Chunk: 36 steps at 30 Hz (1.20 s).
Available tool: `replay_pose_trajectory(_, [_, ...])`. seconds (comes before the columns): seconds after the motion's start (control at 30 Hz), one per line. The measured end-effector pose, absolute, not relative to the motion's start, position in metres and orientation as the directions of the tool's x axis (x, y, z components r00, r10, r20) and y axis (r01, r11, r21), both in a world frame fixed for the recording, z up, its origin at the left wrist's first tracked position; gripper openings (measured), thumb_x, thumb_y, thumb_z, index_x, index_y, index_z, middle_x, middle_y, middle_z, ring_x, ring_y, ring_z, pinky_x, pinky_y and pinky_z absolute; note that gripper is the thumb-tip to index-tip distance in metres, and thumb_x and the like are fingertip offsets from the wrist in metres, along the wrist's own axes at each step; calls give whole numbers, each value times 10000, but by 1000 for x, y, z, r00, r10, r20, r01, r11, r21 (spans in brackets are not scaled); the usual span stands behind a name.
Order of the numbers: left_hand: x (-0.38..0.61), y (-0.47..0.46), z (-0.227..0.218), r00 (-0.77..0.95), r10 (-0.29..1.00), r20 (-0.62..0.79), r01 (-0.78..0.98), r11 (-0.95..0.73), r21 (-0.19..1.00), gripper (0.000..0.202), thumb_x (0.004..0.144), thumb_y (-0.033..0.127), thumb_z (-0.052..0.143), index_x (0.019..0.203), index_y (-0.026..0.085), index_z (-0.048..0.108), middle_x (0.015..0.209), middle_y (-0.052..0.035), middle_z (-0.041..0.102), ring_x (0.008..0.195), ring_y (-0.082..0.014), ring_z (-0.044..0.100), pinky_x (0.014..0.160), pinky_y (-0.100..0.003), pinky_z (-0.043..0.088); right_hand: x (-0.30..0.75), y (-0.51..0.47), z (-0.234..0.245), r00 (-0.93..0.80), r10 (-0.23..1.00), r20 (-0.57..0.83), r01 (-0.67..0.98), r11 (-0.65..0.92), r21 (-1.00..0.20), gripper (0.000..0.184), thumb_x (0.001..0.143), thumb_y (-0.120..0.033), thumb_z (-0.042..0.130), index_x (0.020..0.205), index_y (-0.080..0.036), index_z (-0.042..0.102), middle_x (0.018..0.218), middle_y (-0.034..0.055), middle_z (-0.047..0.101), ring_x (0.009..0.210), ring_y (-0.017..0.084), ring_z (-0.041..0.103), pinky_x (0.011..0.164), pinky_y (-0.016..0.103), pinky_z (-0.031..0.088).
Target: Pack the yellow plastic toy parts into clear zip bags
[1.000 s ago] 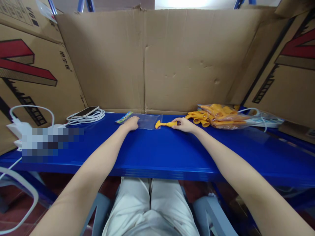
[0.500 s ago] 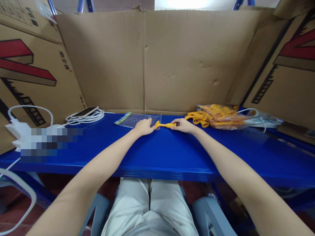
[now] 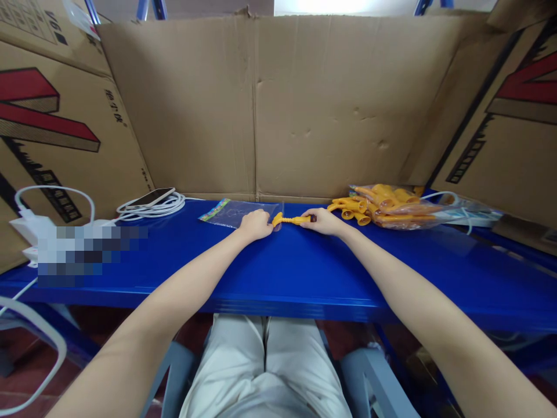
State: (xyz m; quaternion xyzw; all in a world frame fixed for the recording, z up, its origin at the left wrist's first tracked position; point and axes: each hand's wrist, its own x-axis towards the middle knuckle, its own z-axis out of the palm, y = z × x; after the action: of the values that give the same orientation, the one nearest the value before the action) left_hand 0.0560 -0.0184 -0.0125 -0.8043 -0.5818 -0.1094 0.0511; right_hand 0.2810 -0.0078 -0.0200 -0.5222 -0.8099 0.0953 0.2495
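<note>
Grips a yellow hammer-shaped piece [image 3: 290,220] by its right end in the fingers of the right hand [image 3: 324,222], just right of the middle of the frame. Holds the piece sideways above or on the blue worktop [image 3: 287,273], head pointing left, right beside or touching the fingers of the left hand [image 3: 255,225]. Keeps that left hand knuckles up, with fingers curled at the right part of a flat clear bag [image 3: 230,213]; cannot tell pinching from mere resting there. Overlaps the bag's right edge with the piece's head; cannot tell inside from on top. Includes, at right of centre, a heap of more yellow pieces [image 3: 387,203], partly in clear plastic, near the right hand. Includes also, at left, a phone [image 3: 152,198] on coiled white cable [image 3: 174,206].
</note>
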Motion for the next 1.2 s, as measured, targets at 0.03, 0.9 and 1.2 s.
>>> replay_pose_trajectory(0.03, [56, -18, -13, 304, 921, 245, 946, -323, 38, 506, 818, 587, 466, 915, 131, 663, 1048, -162, 655, 974, -321, 634, 769, -374, 495, 279, -8, -19, -336, 889, 311, 799, 444, -405, 253, 763, -281, 633, 956, -131, 699, 822, 52, 693, 675, 134, 583, 607, 225, 412])
replay_pose_trajectory(0.9, [16, 2, 0, 4, 896, 444, 983, -84, 162, 329, 893, 294, 376, 1117, 112, 535, 1108, -196, 648, 1077, -302, 600, 931, -439, 410, 194, 16, -26, -351, 868, 351, 768, 482, -422, 227, 742, -261, 653, 909, -136, 745, 850, 53, 720, 723, 154, 623, 638, 224, 419])
replay_pose_trajectory(1.2, [-47, 40, -13, -231, 963, 141, 799, 105, 592, 533, 889, 441, 339, 1227, 55, 487, 1268, -295, 546, 1193, -383, 527, 932, -473, 415, 194, 7, -20, -426, 816, 391, 726, 566, -391, 340, 821, -271, 626, 1145, -193, 692, 1053, 78, 715, 934, 219, 670, 818, 289, 477])
